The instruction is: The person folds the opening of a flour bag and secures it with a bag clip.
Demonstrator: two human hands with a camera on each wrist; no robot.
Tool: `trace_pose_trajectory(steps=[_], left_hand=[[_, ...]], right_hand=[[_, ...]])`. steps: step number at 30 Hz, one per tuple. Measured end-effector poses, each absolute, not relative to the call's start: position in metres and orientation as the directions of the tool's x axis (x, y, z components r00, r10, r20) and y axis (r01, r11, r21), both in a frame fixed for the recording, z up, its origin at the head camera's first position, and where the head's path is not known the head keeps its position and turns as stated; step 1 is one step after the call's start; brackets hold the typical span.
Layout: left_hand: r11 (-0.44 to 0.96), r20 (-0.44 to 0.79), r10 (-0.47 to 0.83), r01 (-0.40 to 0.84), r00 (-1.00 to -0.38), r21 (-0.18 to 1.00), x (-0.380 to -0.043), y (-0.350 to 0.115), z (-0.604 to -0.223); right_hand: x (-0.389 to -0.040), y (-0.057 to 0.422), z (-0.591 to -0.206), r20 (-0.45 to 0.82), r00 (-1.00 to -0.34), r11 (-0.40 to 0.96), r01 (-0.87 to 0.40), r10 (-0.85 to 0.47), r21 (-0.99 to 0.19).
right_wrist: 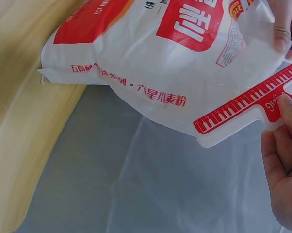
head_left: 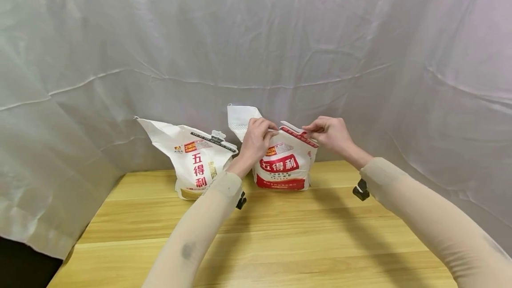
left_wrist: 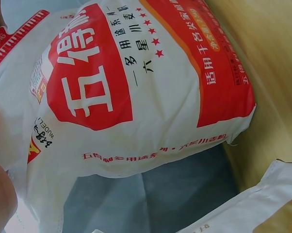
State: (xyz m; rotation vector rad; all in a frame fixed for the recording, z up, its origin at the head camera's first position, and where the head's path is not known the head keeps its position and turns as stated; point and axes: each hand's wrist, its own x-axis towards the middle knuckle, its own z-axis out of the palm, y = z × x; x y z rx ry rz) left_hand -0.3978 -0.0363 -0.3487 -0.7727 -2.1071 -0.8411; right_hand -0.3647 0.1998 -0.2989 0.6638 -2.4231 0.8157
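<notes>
A white and red flour bag stands upright near the table's back edge. Across its top lies a red and white bag clip, whose toothed bar shows plainly in the right wrist view. My right hand pinches the clip's short handle between thumb and fingers. With its thumb and fingers, my left hand pinches the top of the same bag, left of the clip. The bag's loose top corner sticks up behind the left hand. In the left wrist view only parts of that hand show at the left edge.
A second flour bag stands to the left, its top crossed by a black and white bag clip. Grey cloth hangs behind the wooden table. A dark gap is at the lower left.
</notes>
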Motion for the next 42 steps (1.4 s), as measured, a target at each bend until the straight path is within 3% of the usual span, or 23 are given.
trace_pose_trajectory(steps=[13,22,30,42], left_hand=[[0.594,0.779,0.238,0.722,-0.58,0.355,-0.396,-0.037,-0.348],[0.582,0.827,0.243,0.758,-0.508,0.294,-0.4,-0.041,-0.349],[0.586,0.838,0.218,0.754,-0.5,0.297,-0.399,-0.043,-0.347],[0.606,0.826,0.21,0.733,-0.523,0.31,-0.4,-0.042,-0.346]], right_hand=[[-0.369,0.198,-0.307,0.558,-0.778,0.711,-0.565,-0.289,-0.419],[-0.372,0.196,-0.306,0.528,-0.793,0.733,-0.548,-0.304,-0.402],[-0.376,0.192,-0.306,0.535,-0.768,0.721,-0.587,-0.352,-0.369],[-0.38,0.187,-0.302,0.43,-0.843,0.756,-0.504,-0.324,-0.418]])
